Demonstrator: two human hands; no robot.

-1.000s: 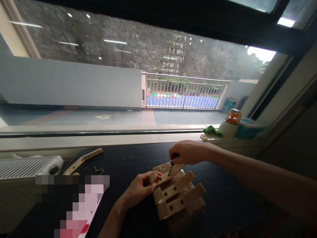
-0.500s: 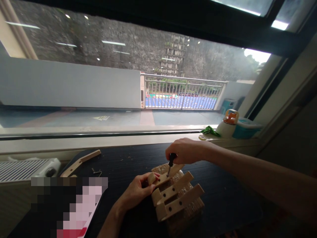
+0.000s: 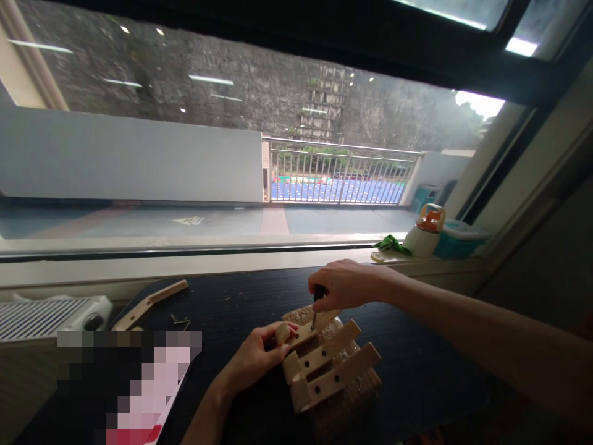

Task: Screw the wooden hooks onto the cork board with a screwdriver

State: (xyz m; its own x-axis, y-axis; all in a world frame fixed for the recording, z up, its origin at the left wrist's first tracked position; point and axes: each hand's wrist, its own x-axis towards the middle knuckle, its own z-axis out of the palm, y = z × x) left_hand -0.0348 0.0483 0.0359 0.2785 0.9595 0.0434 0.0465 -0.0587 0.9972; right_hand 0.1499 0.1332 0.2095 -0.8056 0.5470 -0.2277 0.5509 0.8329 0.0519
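Note:
My right hand (image 3: 345, 284) is closed around the black handle of a screwdriver (image 3: 319, 293), whose shaft points down. The tip meets a dark hole in the farthest of three pale wooden strips (image 3: 304, 333), each with holes and a raised rounded end. My left hand (image 3: 259, 353) pinches that strip's rounded end between thumb and fingers. Nearer to me lie the middle strip (image 3: 333, 346) and the nearest strip (image 3: 351, 369), side by side. All three rest across a rough-textured, bark-like wooden block (image 3: 364, 392) on the dark table (image 3: 417, 371).
A loose angled wooden strip (image 3: 160, 297) and small metal hex keys (image 3: 180, 321) lie at the left of the table. A white radiator (image 3: 46, 318) stands beyond its left edge. On the windowsill are a green cloth (image 3: 391, 244), a white-and-orange bottle (image 3: 424, 238) and a teal box (image 3: 461, 240).
My right hand has shifted slightly around the screwdriver, and its fingers now cover more of the handle. My left hand keeps its pinch on the strip's end.

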